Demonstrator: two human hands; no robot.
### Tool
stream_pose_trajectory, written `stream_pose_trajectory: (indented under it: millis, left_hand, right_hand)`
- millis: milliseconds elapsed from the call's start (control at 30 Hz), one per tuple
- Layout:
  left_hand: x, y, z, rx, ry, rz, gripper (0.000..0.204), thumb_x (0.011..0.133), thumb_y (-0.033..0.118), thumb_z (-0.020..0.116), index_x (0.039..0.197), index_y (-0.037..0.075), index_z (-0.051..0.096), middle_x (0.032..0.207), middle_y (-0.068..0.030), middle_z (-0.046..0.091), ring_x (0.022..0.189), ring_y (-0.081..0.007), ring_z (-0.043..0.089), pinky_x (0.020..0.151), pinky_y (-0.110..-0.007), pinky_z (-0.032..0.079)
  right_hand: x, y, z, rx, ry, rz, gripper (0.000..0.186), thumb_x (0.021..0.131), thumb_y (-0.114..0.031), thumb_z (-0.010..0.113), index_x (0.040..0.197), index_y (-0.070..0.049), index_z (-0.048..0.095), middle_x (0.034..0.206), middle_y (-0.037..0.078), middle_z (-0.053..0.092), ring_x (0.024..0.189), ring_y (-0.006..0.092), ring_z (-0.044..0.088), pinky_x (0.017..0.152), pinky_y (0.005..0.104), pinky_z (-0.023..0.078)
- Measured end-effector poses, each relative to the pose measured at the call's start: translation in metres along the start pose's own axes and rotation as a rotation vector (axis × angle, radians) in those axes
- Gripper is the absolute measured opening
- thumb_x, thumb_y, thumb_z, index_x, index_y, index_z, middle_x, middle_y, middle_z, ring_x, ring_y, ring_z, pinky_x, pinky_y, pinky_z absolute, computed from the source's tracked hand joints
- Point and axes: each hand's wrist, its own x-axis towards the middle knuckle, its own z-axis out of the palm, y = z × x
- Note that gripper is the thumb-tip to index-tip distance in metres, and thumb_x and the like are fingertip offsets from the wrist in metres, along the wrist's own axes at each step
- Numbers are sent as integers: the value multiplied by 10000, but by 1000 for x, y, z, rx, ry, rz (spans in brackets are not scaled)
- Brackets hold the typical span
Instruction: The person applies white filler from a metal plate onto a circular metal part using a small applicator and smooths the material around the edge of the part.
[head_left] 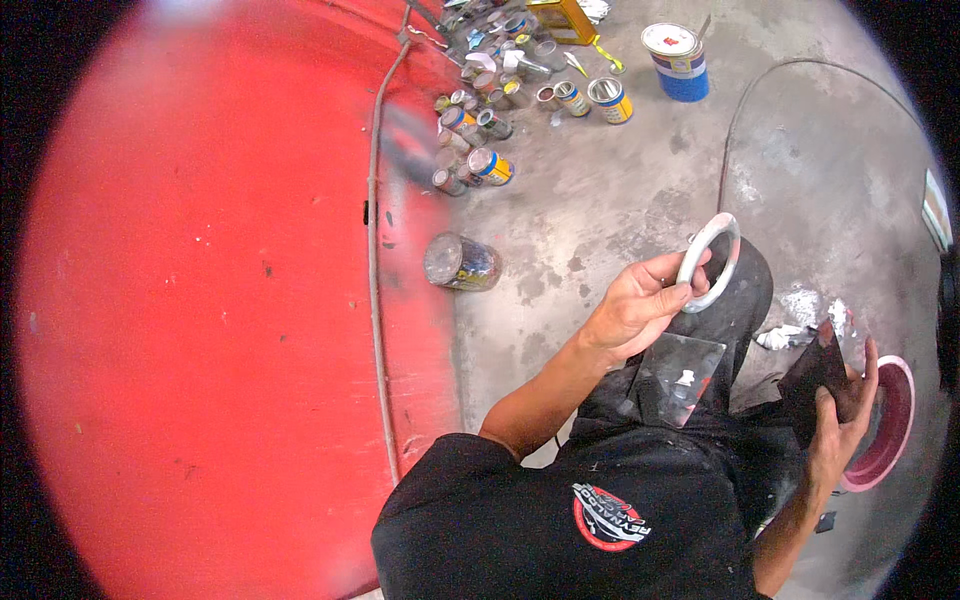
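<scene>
Holding a pale ring (pixel 690 258) above the knee of dark trousers (pixel 752 290), a person's left hand (pixel 640 308) pinches it between thumb and fingers while the right hand (pixel 842 425) grasps a dark sheet (pixel 808 388) in its fingers, near a round red piece (pixel 880 462) toward the right edge of the floor (pixel 610 200). A clear plate (pixel 668 372) lies on the trousers, and cans (pixel 492 167) crowd the floor's far left corner beside a red panel (pixel 220 300), a blue-and-white can (pixel 682 78) standing near the far edge.

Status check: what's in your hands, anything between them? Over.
Left hand: gripping pale ring. Right hand: holding dark sheet. Between them: flat greyish plate.
</scene>
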Motion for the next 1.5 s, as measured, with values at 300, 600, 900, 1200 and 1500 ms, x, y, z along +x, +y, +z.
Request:
stream_pose_trajectory:
  millis: [300,600,900,1200,1500]
  left_hand:
    - [3,0,6,-29,99,-70,387,934,119,555,1274,-50,479,1146,-147,611,1056,-248,608,961,-382,472]
    - [-6,1,12,111,-12,-60,376,925,82,559,1270,-51,489,1159,-141,603,1110,-220,567,989,-374,431]
    - [-4,-7,14,86,9,-90,317,920,94,572,1209,-32,546,1122,-110,614,1082,-201,571,975,-350,427]
    - [-3,-9,13,93,-8,-82,365,911,110,591,1240,-36,530,1184,-100,594,1128,-192,546,1011,-347,397]
    - [-4,-8,17,148,-48,-92,412,922,67,563,1303,-58,469,1299,-117,534,1204,-190,497,1053,-337,358]
  right_hand:
    - [-3,-8,7,-60,-4,-112,669,822,97,433,1455,-63,285,1269,167,522,1158,242,508,1007,348,369]
    - [-7,-27,28,-284,-34,-163,688,822,137,405,1461,-72,264,1348,180,501,1273,251,451,1065,346,303]
    - [-4,-27,49,-638,-254,-470,759,686,197,458,1406,-3,327,1260,194,561,1143,324,532,1006,378,396]
    - [10,-25,76,-659,-217,-849,701,628,109,589,1314,4,489,1153,98,642,919,276,579,810,365,470]
    - [17,-16,85,-763,-170,-1038,537,722,-21,611,1257,-20,555,1162,74,638,896,267,548,771,376,439]
